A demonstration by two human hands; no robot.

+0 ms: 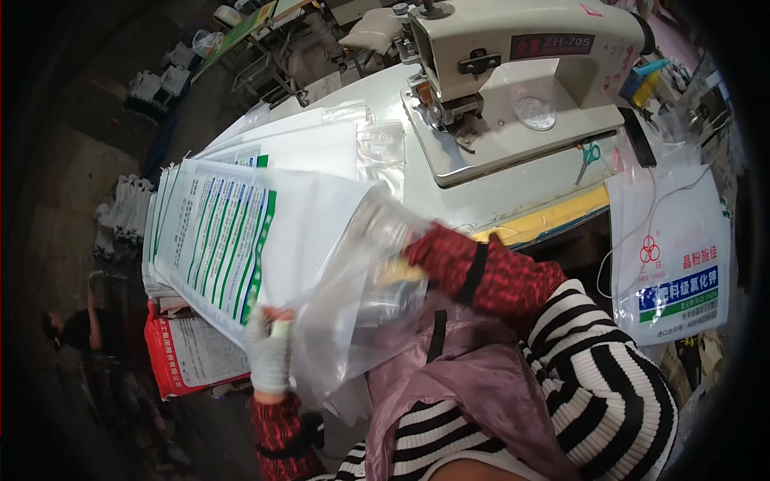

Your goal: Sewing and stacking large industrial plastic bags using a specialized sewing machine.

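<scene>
A white woven bag [313, 200] with green stripes and blue print lies on top of a stack of similar bags, left of the sewing machine. My left hand [269, 353], in a pale knitted glove with bare fingertips showing, is closed on the bag's near edge. Clear plastic film [329, 321], seemingly the bag's liner, hangs loosely from the bag's open end toward my lap. At that end my right hand [393, 232] is raised among the film. Its fingers are blurred and partly covered, so their grip is hidden.
A beige industrial sewing machine [521, 60] stands on the white table [385, 100], with teal scissors [589, 160] and a black phone [636, 136] beside it. Another printed bag [670, 256] hangs over the right edge. A red-and-white sack [196, 349] lies below the stack. A person [76, 325] is at far left.
</scene>
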